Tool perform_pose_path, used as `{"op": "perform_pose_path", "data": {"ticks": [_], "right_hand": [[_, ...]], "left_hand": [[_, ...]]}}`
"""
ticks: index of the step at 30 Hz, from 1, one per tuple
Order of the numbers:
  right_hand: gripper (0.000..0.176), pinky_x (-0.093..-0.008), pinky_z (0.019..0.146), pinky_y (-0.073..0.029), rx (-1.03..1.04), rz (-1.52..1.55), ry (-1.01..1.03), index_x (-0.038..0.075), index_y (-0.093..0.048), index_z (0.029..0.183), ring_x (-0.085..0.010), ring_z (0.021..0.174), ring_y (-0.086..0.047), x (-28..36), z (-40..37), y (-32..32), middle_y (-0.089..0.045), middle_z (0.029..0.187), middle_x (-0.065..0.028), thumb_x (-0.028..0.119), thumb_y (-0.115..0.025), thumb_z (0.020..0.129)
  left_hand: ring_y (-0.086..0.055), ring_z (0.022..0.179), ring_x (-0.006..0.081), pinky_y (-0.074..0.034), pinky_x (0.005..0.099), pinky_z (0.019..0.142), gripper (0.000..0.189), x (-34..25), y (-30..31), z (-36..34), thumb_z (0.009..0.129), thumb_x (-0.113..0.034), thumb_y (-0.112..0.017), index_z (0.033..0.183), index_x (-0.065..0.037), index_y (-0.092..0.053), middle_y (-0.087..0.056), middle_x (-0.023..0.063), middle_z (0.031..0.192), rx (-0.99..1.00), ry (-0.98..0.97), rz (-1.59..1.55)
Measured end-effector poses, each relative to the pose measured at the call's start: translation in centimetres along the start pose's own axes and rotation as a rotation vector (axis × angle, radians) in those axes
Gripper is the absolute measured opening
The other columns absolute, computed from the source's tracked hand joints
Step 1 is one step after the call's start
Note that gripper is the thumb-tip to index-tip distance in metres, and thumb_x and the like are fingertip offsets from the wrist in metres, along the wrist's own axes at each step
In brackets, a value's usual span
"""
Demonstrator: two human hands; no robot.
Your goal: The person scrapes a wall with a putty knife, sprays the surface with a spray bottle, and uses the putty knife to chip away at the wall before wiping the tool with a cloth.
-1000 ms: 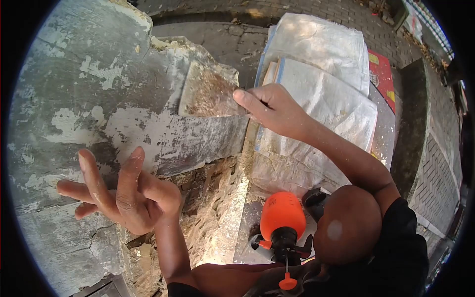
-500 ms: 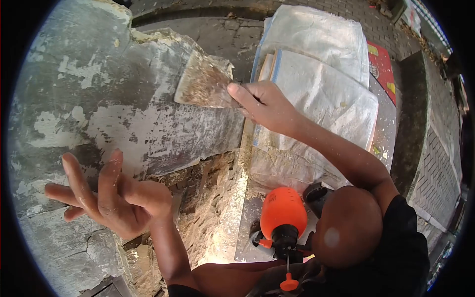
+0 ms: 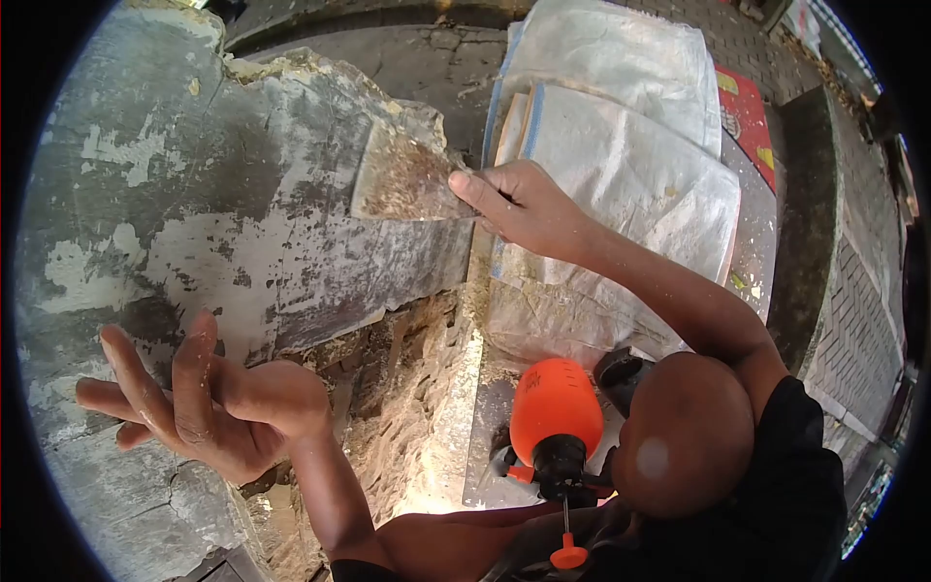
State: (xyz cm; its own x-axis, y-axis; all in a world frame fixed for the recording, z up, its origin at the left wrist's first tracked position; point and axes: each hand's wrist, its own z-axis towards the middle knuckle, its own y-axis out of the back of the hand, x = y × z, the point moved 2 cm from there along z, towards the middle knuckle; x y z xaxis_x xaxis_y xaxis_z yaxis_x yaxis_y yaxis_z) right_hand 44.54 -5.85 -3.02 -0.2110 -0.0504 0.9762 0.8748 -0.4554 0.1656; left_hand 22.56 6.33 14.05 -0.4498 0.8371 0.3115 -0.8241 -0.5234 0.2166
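A wide, dirt-covered scraper blade (image 3: pixel 402 182) lies over the worn grey surface (image 3: pixel 242 247) near its broken right edge. My right hand (image 3: pixel 529 206) is closed round the near end of the scraper, thumb on top; the handle is mostly hidden. At the lower left, my left hand (image 3: pixel 208 403) hangs over the same surface with its fingers spread and nothing in them. Pale patches and dark stains mark the surface. Below its ragged lower edge, rough crumbly masonry (image 3: pixel 412 388) is exposed.
White sacks with blue edging (image 3: pixel 630 155) lie right of the surface. An orange sprayer bottle (image 3: pixel 555 412) stands at the lower middle, beside a dark shoe (image 3: pixel 621 378) and a rounded bare body part. A red printed item (image 3: pixel 745 126) and a concrete kerb (image 3: pixel 807 233) are farther right.
The scraper and my right hand have moved rightward relative to the grey surface, and the blade's angle has changed slightly. My left hand stays spread. The whole view has shifted a little.
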Motion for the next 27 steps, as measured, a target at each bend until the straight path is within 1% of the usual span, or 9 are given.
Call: {"op": "perform_pose_path", "data": {"ticks": [1,3,5,8,11,17,20,23,27], "right_hand": [[0.071,-0.0351,0.042,-0.026,-0.003,0.018,0.001,0.007,-0.049,0.052,-0.0108,0.042,-0.031,0.6,0.1,0.1,-0.037,0.045,-0.0014,0.054,-0.044,0.105],[0.065,-0.0309,0.043,-0.030,0.067,0.060,-0.054,0.007,-0.046,0.055,-0.0080,0.044,-0.036,0.0,0.1,0.0,-0.040,0.049,0.0008,0.048,-0.045,0.107],[0.062,-0.0287,0.044,-0.033,0.092,0.043,-0.082,0.008,-0.045,0.057,-0.0065,0.045,-0.039,-0.6,0.0,0.0,-0.041,0.050,0.0020,0.045,-0.045,0.107],[0.063,-0.0281,0.044,-0.036,0.075,-0.032,-0.084,0.010,-0.047,0.056,-0.0060,0.045,-0.041,-2.2,-1.2,-0.4,-0.043,0.051,0.0021,0.047,-0.044,0.107],[0.068,-0.0330,0.042,-0.029,0.028,0.129,-0.085,0.011,-0.042,0.052,-0.0092,0.043,-0.033,-1.1,-0.9,-0.8,-0.036,0.046,0.0014,0.054,-0.045,0.105],[0.068,-0.0332,0.042,-0.027,0.015,0.102,-0.110,0.011,-0.040,0.052,-0.0082,0.043,-0.033,-1.7,-0.3,-0.7,-0.035,0.047,0.0021,0.055,-0.044,0.105],[0.069,-0.0335,0.042,-0.026,0.047,0.219,-0.150,0.011,-0.041,0.052,-0.0082,0.043,-0.033,-1.4,0.0,-0.5,-0.035,0.047,0.0017,0.055,-0.044,0.105],[0.063,-0.0269,0.042,-0.034,0.048,0.062,-0.111,0.010,-0.044,0.058,-0.0059,0.043,-0.038,-2.4,-0.7,-0.3,-0.036,0.049,0.0036,0.051,-0.044,0.106],[0.066,-0.0287,0.042,-0.032,0.025,0.075,-0.117,0.011,-0.044,0.055,-0.0070,0.042,-0.037,-2.8,-0.9,-0.7,-0.036,0.047,0.0024,0.053,-0.043,0.106]], "left_hand": [[-0.046,0.141,0.0261,-0.004,0.0489,0.127,0.046,-0.4,0.0,0.4,0.104,-0.036,-0.038,0.077,-0.017,-0.071,-0.071,0.0111,0.121,0.015,0.009,0.033],[-0.047,0.140,0.0271,-0.004,0.0498,0.127,0.047,-0.7,0.1,0.2,0.104,-0.037,-0.038,0.077,-0.017,-0.071,-0.072,0.0110,0.120,0.034,-0.005,0.042],[-0.047,0.139,0.0345,0.001,0.0578,0.124,0.041,-0.5,0.0,0.3,0.102,-0.029,-0.044,0.083,-0.009,-0.073,-0.072,0.0147,0.117,-0.005,-0.056,0.005],[-0.047,0.139,0.0329,0.001,0.0577,0.124,0.040,0.0,0.0,0.3,0.101,-0.028,-0.044,0.083,-0.008,-0.074,-0.072,0.0145,0.118,-0.013,-0.046,0.005],[-0.048,0.139,0.0325,0.000,0.0571,0.125,0.040,0.0,0.0,0.1,0.101,-0.027,-0.044,0.082,-0.008,-0.074,-0.072,0.0147,0.119,0.012,-0.057,-0.046],[-0.048,0.139,0.0323,-0.001,0.0553,0.125,0.041,-0.1,-0.1,0.7,0.100,-0.025,-0.044,0.079,-0.007,-0.074,-0.072,0.0158,0.119,0.001,-0.097,-0.066],[-0.048,0.139,0.0322,-0.001,0.0552,0.125,0.041,-0.6,0.1,0.5,0.100,-0.023,-0.044,0.078,-0.006,-0.074,-0.072,0.0159,0.118,0.034,-0.075,-0.066],[-0.049,0.138,0.0321,-0.002,0.0554,0.125,0.039,-0.4,0.0,0.7,0.099,-0.021,-0.045,0.078,-0.005,-0.074,-0.072,0.0158,0.117,0.010,-0.078,-0.063],[-0.054,0.133,0.0327,-0.007,0.0562,0.125,0.037,-0.3,-0.2,0.8,0.098,-0.019,-0.046,0.079,-0.002,-0.073,-0.073,0.0176,0.113,-0.023,-0.111,-0.106]]}}
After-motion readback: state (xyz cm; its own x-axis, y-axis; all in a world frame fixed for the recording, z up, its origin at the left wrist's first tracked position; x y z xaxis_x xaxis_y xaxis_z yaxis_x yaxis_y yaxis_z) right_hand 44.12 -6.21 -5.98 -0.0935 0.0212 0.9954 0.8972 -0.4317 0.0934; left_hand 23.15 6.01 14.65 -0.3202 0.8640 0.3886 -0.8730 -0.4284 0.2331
